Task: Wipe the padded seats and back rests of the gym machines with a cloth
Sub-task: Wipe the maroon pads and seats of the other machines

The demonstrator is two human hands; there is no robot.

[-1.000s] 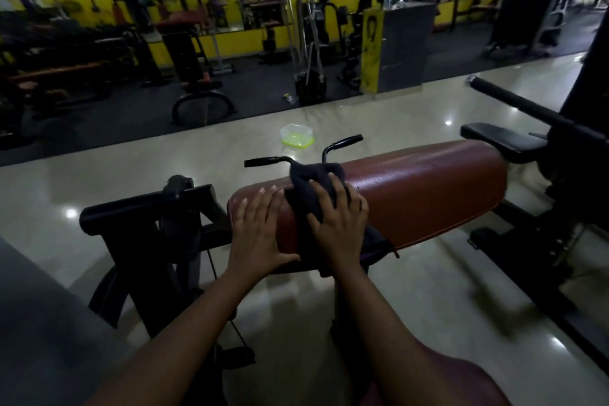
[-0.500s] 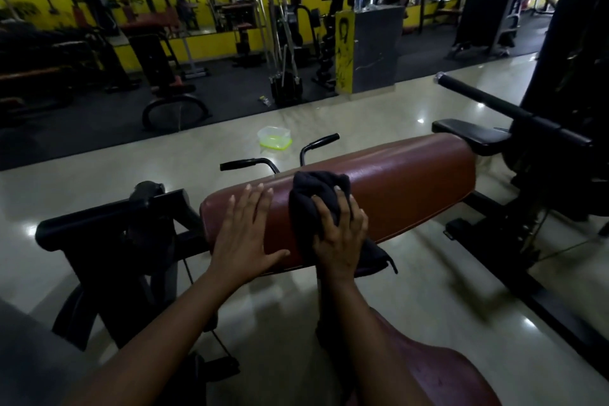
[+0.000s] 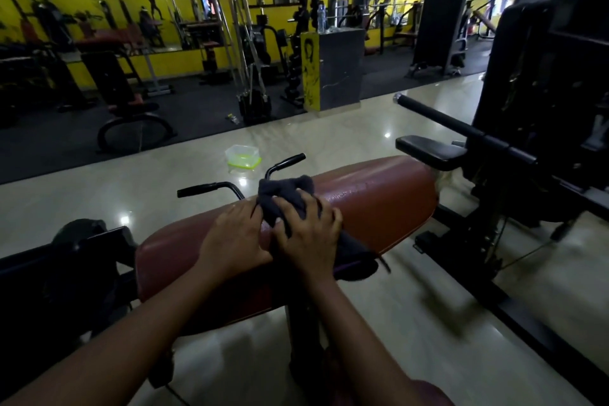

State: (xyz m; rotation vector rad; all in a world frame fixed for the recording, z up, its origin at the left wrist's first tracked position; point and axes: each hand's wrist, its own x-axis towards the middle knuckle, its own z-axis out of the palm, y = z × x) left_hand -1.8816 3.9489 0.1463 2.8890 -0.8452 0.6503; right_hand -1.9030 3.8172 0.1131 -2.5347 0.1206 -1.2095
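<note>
A long red-brown padded bench [image 3: 379,204] lies across the middle of the head view, its surface shiny to the right. A dark cloth [image 3: 283,191] is bunched on top of the pad. My right hand [image 3: 309,234] lies over the cloth with its fingers curled into it. Beside it, my left hand [image 3: 234,237] has its fingers bent at the cloth's left edge and seems to hold it. The cloth's lower end hangs over the near side of the pad. A small black seat pad [image 3: 428,150] sits past the bench's right end.
Two black handlebars [image 3: 211,189] rise behind the pad. A clear container with a green rim [image 3: 243,158] stands on the glossy floor beyond. A black machine frame [image 3: 543,109] with a padded bar stands at right. Dark frame parts [image 3: 66,257] stand at left.
My left hand has slid right from flat on the pad to the cloth's edge and curled its fingers. My right hand has bunched the cloth up. The view has shifted slightly.
</note>
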